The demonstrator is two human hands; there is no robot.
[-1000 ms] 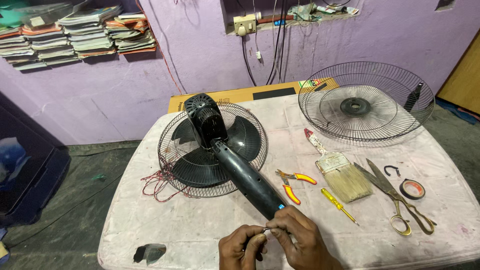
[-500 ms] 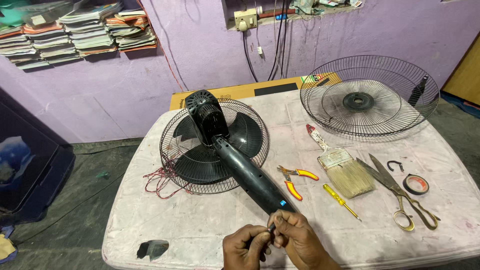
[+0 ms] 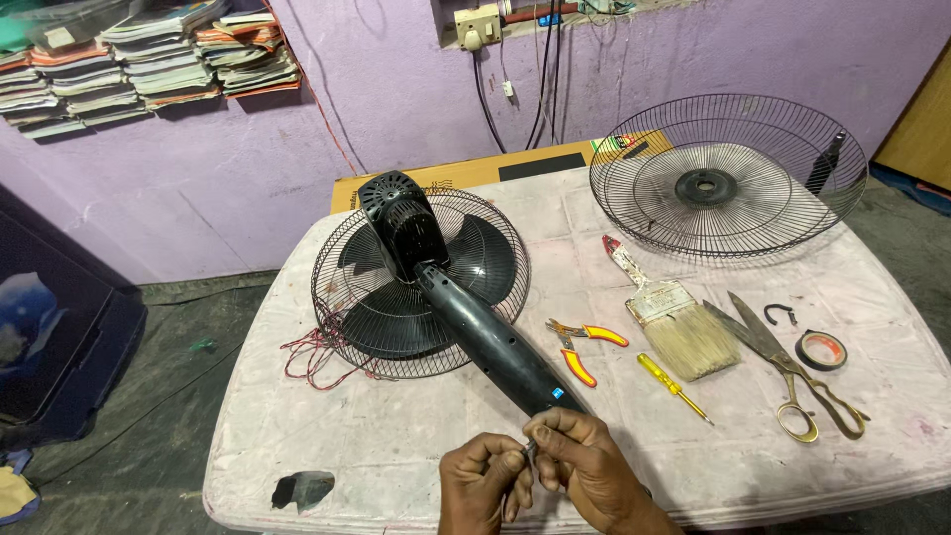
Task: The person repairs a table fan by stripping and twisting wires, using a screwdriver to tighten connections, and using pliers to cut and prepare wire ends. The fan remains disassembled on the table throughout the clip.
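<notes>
Right now both hands meet at the near edge of the bench (image 3: 396,446): the left hand (image 3: 482,485) and the right hand (image 3: 584,471) have their fingers (image 3: 510,461) pinched shut together on a small thin piece, too small to identify. Just beyond them begins the dark fan neck (image 3: 490,342), whose long axis runs away and to the left toward the motor housing (image 3: 396,223); the right hand is nearer. Further right lie pliers (image 3: 580,347) and a yellow screwdriver (image 3: 672,384), under a purple wall.

So the fan (image 3: 436,287) is lying face down on the white table (image 3: 396,446), black blade and rear wire grille flat on the top, motor housing sticking up and the dark neck stretching toward the near edge. Both hands, left hand (image 3: 482,485) and right hand (image 3: 589,466), are pinching something tiny right at the neck's end, too small to make out.
</notes>
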